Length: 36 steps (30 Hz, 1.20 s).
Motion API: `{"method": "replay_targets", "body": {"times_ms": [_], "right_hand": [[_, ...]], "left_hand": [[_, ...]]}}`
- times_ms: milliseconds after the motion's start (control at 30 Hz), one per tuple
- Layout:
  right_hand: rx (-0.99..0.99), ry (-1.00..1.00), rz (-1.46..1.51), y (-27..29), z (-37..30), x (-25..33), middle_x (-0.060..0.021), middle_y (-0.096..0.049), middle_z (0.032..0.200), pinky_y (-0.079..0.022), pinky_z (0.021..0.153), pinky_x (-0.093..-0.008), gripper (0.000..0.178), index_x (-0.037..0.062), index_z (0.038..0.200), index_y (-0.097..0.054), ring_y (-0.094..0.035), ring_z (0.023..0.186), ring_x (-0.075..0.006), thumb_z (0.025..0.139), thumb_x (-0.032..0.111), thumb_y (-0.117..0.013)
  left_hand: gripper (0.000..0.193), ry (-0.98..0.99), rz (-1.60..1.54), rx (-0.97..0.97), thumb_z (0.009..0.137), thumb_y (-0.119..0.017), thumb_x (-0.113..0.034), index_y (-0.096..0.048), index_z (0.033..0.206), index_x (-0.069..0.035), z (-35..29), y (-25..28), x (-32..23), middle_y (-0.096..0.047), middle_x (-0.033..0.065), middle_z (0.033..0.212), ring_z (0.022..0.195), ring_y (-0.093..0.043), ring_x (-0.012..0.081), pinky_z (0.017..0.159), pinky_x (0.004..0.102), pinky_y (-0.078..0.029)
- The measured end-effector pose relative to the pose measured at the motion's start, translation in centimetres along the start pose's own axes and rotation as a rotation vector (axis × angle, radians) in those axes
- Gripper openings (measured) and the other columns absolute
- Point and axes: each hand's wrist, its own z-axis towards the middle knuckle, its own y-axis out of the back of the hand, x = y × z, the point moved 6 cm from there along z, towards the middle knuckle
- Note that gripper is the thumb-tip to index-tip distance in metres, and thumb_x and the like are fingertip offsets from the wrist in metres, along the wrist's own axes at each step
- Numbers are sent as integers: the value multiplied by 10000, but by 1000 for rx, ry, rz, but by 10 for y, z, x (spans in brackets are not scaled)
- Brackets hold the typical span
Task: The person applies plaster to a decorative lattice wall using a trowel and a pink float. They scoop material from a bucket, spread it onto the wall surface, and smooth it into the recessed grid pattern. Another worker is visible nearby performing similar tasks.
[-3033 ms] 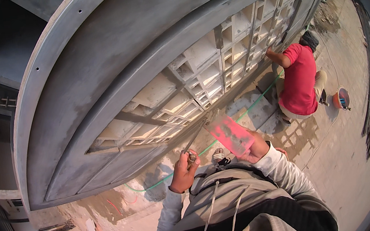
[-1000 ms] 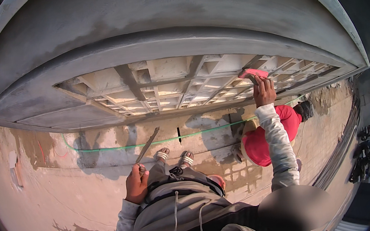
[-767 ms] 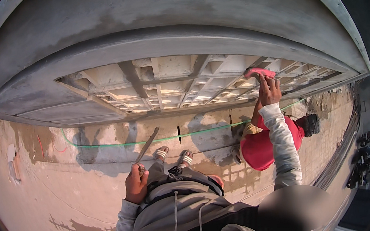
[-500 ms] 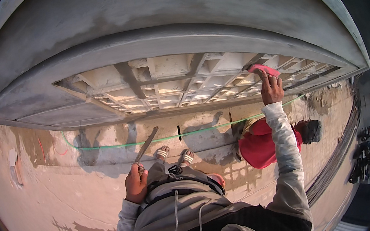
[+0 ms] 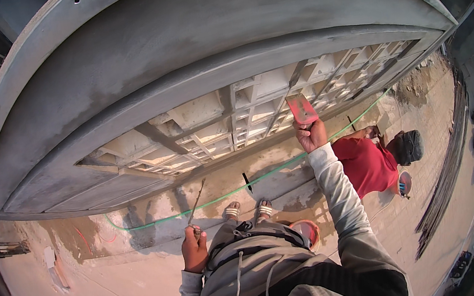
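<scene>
My left hand [image 5: 194, 251] is closed around the handle of a narrow trowel [image 5: 197, 202], its thin blade pointing up and away over the ground. In my outstretched right hand [image 5: 313, 136] is a small red flat float [image 5: 303, 110], gripped at its near end. The float's face shows, with a grey-brown smear near its far edge. It is in front of a pale lattice panel [image 5: 226, 99] of square openings, set in a smooth grey cement frame [image 5: 144, 113]. Whether the float touches the lattice, I cannot tell.
A co-worker in a red shirt [image 5: 365, 162] crouches low to my right, beside a small bucket [image 5: 405, 181]. Near my feet stands a reddish bucket [image 5: 308, 233]. A green hose [image 5: 236, 190] crosses the ground below the wall. Long rods [image 5: 439, 182] lie at far right.
My right hand has drawn left and lower with the float, which has turned to show its face. The view has shifted and tilted. The left hand still grips the trowel, its blade now seen nearly edge-on.
</scene>
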Motion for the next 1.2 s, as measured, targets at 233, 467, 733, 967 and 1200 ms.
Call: {"method": "replay_targets", "body": {"times_ms": [233,467,733,967,1200], "right_hand": [[41,-127,181,-14,22,15,-71,-499,814,-429,415,-180,234,-11,1097,-528,-457,593,-107,996,137,-378],[93,-167,213,-35,31,27,-85,-498,808,-430,409,-186,258,-62,1137,-506,-461,588,-116,988,109,-383],[158,-177,300,-37,35,36,-107,-496,838,-442,416,-216,302,-90,1213,-476,-452,645,-147,1018,128,-397],[184,-201,302,-65,29,44,-111,-507,824,-465,437,-217,279,-87,1172,-487,-463,617,-147,1007,118,-395],[90,-156,222,-75,31,54,-118,-514,821,-474,450,-215,224,-81,1119,-484,-474,599,-151,995,79,-388]], "left_hand": [[210,-13,50,15,954,-608,-135,-479,1093,-44,1,3,12,-612,186,857,786,-624,391,687,436,-476],[201,-31,48,-7,955,-607,-131,-479,1084,-46,3,7,13,-608,180,852,782,-621,391,680,429,-475],[208,-39,52,-18,954,-610,-131,-475,1085,-43,8,9,2,-605,185,839,779,-620,402,666,441,-470],[214,-44,43,-17,954,-612,-141,-475,1087,-45,8,6,5,-608,202,840,791,-614,430,661,462,-464],[193,-24,25,-26,954,-605,-123,-481,1078,-43,6,5,11,-597,153,833,746,-603,321,684,397,-471]]}}
